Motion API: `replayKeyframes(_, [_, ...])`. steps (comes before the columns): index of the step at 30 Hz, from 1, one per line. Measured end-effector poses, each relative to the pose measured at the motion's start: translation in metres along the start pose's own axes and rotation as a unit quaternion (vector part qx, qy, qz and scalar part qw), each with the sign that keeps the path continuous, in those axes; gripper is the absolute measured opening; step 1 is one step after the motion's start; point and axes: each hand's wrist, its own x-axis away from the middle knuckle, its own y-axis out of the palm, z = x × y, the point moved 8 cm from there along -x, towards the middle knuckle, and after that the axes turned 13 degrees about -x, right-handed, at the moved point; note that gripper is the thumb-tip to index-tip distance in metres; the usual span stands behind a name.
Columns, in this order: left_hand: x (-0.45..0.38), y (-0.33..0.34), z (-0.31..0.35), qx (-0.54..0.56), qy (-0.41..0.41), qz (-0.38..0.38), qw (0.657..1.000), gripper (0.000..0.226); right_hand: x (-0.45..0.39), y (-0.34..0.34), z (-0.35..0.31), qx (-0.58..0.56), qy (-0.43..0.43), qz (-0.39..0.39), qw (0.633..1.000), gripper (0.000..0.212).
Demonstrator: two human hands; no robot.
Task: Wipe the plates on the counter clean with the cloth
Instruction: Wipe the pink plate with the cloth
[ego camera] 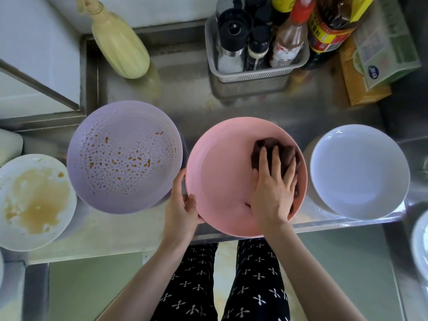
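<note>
A pink plate (222,172) lies at the counter's front edge, in the middle. My left hand (183,205) grips its left rim. My right hand (273,181) presses a dark brown cloth (268,147) flat against the right inside of the pink plate, fingers spread over it. To the left sits a purple plate (125,156) dotted with droplets and orange-brown specks. Further left is a white plate (34,202) smeared with brown sauce. A white plate (359,170) with no visible stains stands at the right.
A yellow spray bottle (118,40) leans at the back left. A grey basket (254,75) of sauce bottles and a green box (384,49) stand at the back right. The steel counter (185,96) ends just under the plates. Another white dish rim (420,246) shows at far right.
</note>
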Motion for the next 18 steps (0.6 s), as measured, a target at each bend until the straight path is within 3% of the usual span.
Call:
replayKeyframes(4, [0.019,-0.001,0.000,-0.046,-0.025,-0.029,0.998,0.045,0.009,0.006,0.006,-0.017,-0.024,-0.029,0.999,0.068])
replayKeyframes(6, [0.016,-0.018,0.015,-0.200,0.028,-0.012,0.979,0.033,0.000,0.007,0.007,-0.014,-0.063,-0.040,0.997,0.064])
replayKeyframes(8, [0.004,-0.040,0.045,-0.331,0.121,0.066,0.933,0.025,-0.007,0.006,0.005,-0.009,-0.103,-0.047,0.994,0.053])
replayKeyframes(10, [-0.010,-0.046,0.083,-0.309,0.204,0.101,0.923,0.019,-0.014,0.008,0.005,0.002,-0.122,-0.060,0.991,0.054])
replayKeyframes(13, [-0.048,-0.017,0.125,-0.203,0.260,0.001,0.944,0.026,-0.021,0.011,0.001,0.018,-0.158,-0.085,0.984,0.062])
replayKeyframes(15, [-0.076,0.005,0.141,-0.279,0.296,-0.014,0.913,0.036,-0.026,0.008,-0.001,0.025,-0.177,-0.089,0.980,0.059])
replayKeyframes(18, [-0.108,0.016,0.151,-0.393,0.280,0.002,0.876,0.037,-0.031,0.005,-0.005,0.034,-0.192,-0.099,0.976,0.051])
